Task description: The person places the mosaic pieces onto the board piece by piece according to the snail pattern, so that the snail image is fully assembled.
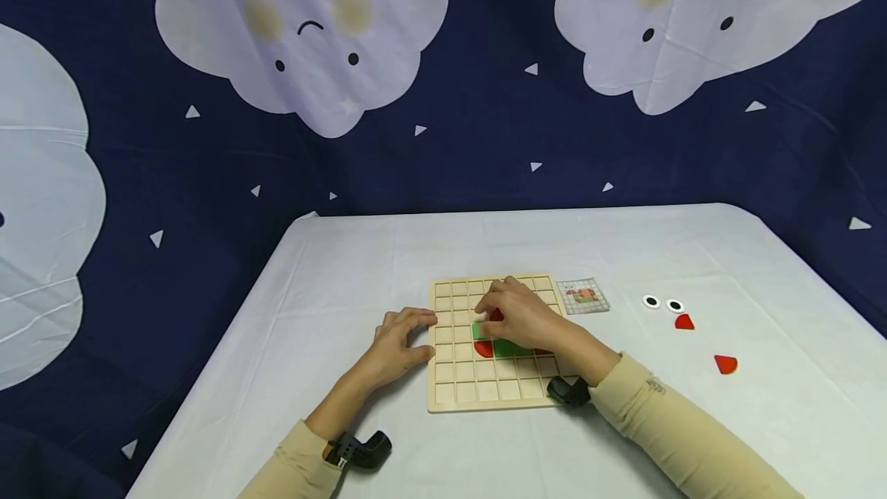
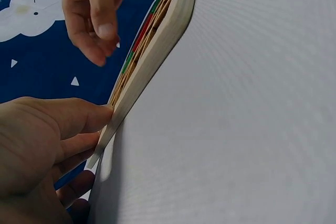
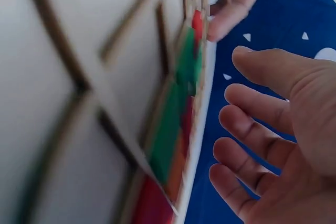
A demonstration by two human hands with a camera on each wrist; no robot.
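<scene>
A pale wooden grid board lies on the white table, with green pieces and a red rounded piece set in its squares. An orange piece also shows in the right wrist view. My left hand touches the board's left edge with thumb and fingertips spread along it. Over the middle of the board hovers my right hand, hiding some pieces. In the right wrist view its fingers are loosely bent, apart from the board, with nothing between them.
A small pattern card lies at the board's upper right corner. Farther right are two round eye pieces and two red rounded pieces. A dark blue cloth with clouds hangs behind the table.
</scene>
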